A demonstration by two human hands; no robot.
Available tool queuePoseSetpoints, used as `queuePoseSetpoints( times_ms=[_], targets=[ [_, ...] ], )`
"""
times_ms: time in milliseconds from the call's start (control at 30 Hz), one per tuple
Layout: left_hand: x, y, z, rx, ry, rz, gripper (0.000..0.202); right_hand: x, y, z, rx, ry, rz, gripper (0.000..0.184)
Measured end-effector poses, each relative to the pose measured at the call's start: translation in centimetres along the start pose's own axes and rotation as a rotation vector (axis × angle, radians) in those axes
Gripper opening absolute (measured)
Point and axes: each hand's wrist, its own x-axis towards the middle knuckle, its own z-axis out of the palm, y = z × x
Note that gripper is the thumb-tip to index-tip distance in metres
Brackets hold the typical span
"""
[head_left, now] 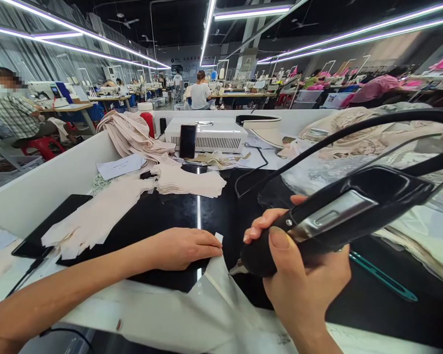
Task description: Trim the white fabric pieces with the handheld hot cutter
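While the left hand point(180, 248) lies flat near the front edge of the bench point(162, 221), fingers point(206, 242) pressed together on a pale sheet point(221, 300), the right hand point(306, 285) has its fingers point(260, 227) wrapped round a black handheld cutter point(339, 216). Cutter tip point(237, 268) sits at the sheet's edge, just beside the left fingertips. Flat palm reads as a hold-down so the sheet can't slide under the tip; the grip low on the handle is probably for control. Cable point(335, 135) arcs up and off right, clear of the work. Teal strip point(384, 278) lies right of the right hand.

Mid-bench: loose beige cut pieces point(96, 216) at left, partly over a dark phone point(51, 223); neater stack point(186, 181) near centre. Both are in reach and off the sheet.

Far edge: white vented box point(206, 133) with a second phone point(188, 141) propped against it, folded beige cloth point(129, 135) toward the far left corner, lace pile point(358, 137) at right. White side walls point(40, 187) rim the bench; that's the only container, and the stock lies loose inside it. Beyond, a seated person point(200, 93) is at another station.
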Motion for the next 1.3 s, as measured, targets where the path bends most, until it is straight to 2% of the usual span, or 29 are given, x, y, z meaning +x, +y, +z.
queuePoseSetpoints(
  times_ms=[133,300,500,633,800,1033,1300],
  targets=[
    [-0.5,-0.1,0.1,0.088,0.007,0.017,0.054,0.1,-0.1,0.0,0.012,-0.01,-0.014,0.046],
    [-0.5,-0.2,0.0,0.197,-0.004,0.086,0.049,0.1,-0.1,0.0,0.011,-0.002,-0.013,0.053],
    [-0.5,0.2,-0.5,0.139,-0.043,0.036,0.048,0.2,-0.1,0.1,-0.004,-0.002,-0.008,0.054],
    [-0.6,0.9,-1.2,0.117,-0.064,-0.002,0.057,0.3,-0.1,0.1,-0.006,-0.003,-0.027,0.055],
    [-0.9,1.4,-2.0,0.167,-0.12,0.015,0.069,0.2,-0.2,0.2,-0.008,0.009,-0.03,0.055],
    [-1.0,2.0,-2.2,0.176,-0.171,-0.035,0.076,0.2,-0.3,0.2,-0.042,0.054,-0.013,0.058],
    [-1.3,1.8,-1.3,0.145,-0.071,-0.005,0.071,0.4,0.1,0.2,-0.051,0.07,-0.025,0.054]
  ],
)
